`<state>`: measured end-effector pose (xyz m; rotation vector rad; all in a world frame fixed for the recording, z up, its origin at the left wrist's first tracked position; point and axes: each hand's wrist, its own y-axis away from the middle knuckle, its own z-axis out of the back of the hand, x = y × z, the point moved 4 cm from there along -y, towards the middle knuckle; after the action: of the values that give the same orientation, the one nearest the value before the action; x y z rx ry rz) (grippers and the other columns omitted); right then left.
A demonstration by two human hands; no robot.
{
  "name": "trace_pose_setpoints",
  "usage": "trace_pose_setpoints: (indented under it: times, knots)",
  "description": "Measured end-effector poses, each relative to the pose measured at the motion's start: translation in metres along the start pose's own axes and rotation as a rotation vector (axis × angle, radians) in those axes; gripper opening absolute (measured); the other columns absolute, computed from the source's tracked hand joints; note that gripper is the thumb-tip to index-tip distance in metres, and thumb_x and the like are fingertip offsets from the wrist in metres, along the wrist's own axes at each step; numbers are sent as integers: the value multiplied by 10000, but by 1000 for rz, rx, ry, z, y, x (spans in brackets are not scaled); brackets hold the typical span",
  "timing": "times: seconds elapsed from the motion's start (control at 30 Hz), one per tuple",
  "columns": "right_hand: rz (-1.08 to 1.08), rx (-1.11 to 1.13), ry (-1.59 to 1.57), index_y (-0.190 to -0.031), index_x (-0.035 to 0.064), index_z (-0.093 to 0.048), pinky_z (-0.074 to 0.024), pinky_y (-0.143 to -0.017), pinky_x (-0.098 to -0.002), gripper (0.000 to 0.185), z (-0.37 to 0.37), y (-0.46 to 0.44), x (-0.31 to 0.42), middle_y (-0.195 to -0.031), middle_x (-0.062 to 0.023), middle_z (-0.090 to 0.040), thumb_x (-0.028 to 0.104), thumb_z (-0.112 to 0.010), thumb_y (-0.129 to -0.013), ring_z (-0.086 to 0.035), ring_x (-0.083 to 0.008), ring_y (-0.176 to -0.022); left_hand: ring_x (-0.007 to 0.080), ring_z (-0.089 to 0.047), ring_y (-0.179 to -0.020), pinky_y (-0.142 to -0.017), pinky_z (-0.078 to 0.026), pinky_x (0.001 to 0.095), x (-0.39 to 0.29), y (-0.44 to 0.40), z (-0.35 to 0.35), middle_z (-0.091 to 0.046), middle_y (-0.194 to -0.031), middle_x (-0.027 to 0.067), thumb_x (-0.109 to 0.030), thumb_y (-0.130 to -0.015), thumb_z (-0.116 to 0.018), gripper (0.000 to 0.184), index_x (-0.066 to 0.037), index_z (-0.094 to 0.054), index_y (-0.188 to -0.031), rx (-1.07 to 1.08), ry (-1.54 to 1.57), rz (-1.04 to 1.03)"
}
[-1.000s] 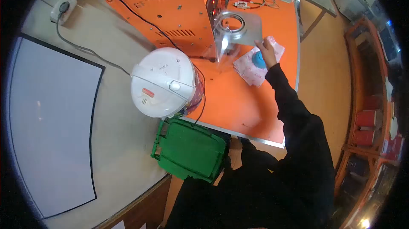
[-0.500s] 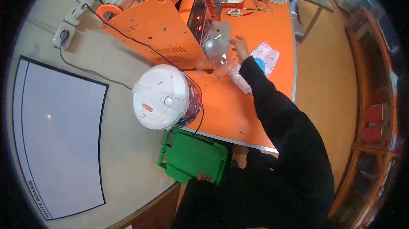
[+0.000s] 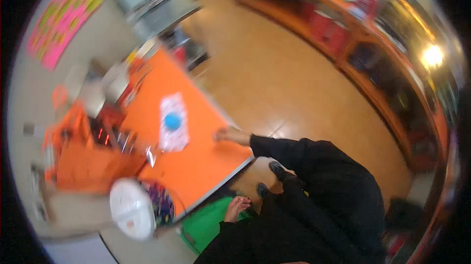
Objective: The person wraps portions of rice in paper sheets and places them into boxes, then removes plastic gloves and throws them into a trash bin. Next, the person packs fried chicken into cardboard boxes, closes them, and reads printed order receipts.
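My right hand [image 3: 231, 135] is over the front right edge of the orange table [image 3: 211, 163], with its fingers blurred by motion; I see nothing in it. To its left lies a white sheet or packet with pink print [image 3: 172, 104], and a round blue thing [image 3: 172, 121] rests on it. My left hand [image 3: 237, 208] is held above the green bin lid [image 3: 208, 224], fingers stretched loosely and holding nothing. An orange machine [image 3: 93, 161] with red lit digits stands at the table's left side. Clear shiny plastic [image 3: 151, 156] hangs from it.
A white-lidded, patterned round container [image 3: 132, 210] stands at the table's near left corner. Boxes [image 3: 115, 80] sit at the far end. Orange shelving [image 3: 343, 53] runs along the right of the floor [image 3: 274, 63]. My shoes [image 3: 263, 190] show below the table edge.
My view has swung to the right, so the table now appears further left. My right hand has drawn back from the machine's plastic to the table's edge. My left hand shows more fully.
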<state>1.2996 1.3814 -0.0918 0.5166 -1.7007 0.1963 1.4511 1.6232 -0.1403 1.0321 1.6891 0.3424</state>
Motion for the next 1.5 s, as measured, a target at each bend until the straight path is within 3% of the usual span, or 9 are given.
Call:
trace_pose_setpoints:
  times: [0.27,0.47,0.6,0.73,0.87,0.93,1.13,1.33,1.5]
  knots:
    - [-325,-947,-161,-519,10,-538,-340,-324,-240,348,205,407,-67,-392,-66,-457,286,-595,-722,-425,-127,-305,140,-497,-788,-704,-405,248,-76,-126,-285,-539,-821,85,-74,-732,-573,131,-8,-564,-845,304,-630,-494]
    - [100,-919,-774,-1148,142,-412,-399,-806,-345,397,270,587,-74,-1119,-48,-463,401,-365,-851,-473,-179,-970,292,-423,-1033,-877,-315,411,28,-144,-616,-398,-1182,145,-256,-794,-462,339,-108,-502,-1097,959,-997,-1108]
    - [507,-966,-1042,-1164,121,-393,-397,-817,-350,435,339,673,-57,-1123,-57,-463,418,-350,-848,-465,-186,-990,282,-300,-1181,-908,-149,592,122,-163,-733,-324,-1272,115,-497,-791,-352,544,-147,-395,-1205,1273,-1186,-1549]
    - [921,-707,-1143,-1179,100,-374,-395,-827,-356,474,425,761,-29,-1127,-66,-463,435,-335,-845,-457,-194,-1009,263,-295,-1188,-953,-46,542,169,-274,-814,-278,-1307,100,-398,-754,-458,557,-185,-322,-1251,1369,-1185,-1791]
    - [496,-944,-1051,-1160,42,-387,-402,-817,-349,505,517,840,4,-1063,-112,-504,434,-340,-844,-495,-210,-958,272,-261,-1198,-933,-123,563,133,-387,-914,-276,-1298,116,-275,-706,-561,587,-134,-333,-1228,871,-1844,-1633]
    - [494,-753,-831,-1122,13,-429,-415,-791,-330,470,568,879,14,-1021,-135,-533,391,-355,-853,-522,-217,-924,313,-258,-1183,-910,-242,528,146,-502,-933,-300,-1265,153,-250,-671,-590,580,-126,-374,-1195,487,-2123,-1026]
    - [353,-1496,-846,-872,64,-519,-429,-584,-239,190,736,1000,-11,-749,-49,-556,236,-529,-791,-519,-125,-606,363,-458,-990,-848,-377,420,144,-649,-1040,-443,-1126,186,-268,-702,-554,438,-82,-477,-1090,647,-2021,-515]
    - [-69,-1567,-597,-749,72,-498,-374,-483,-204,151,854,1061,-10,-593,-4,-495,208,-557,-775,-461,-79,-522,312,-503,-937,-811,-394,370,137,-643,-1186,-521,-1010,197,-270,-695,-557,406,-4,-524,-1000,1038,-1735,-527]
    - [-139,-1488,-664,-899,13,-558,-425,-492,-227,201,981,1025,-3,-704,-65,-579,161,-564,-763,-516,-111,-553,247,-536,-848,-753,-429,334,78,-710,-1262,-531,-978,166,-224,-728,-584,389,-41,-496,-1060,883,-1375,-498]
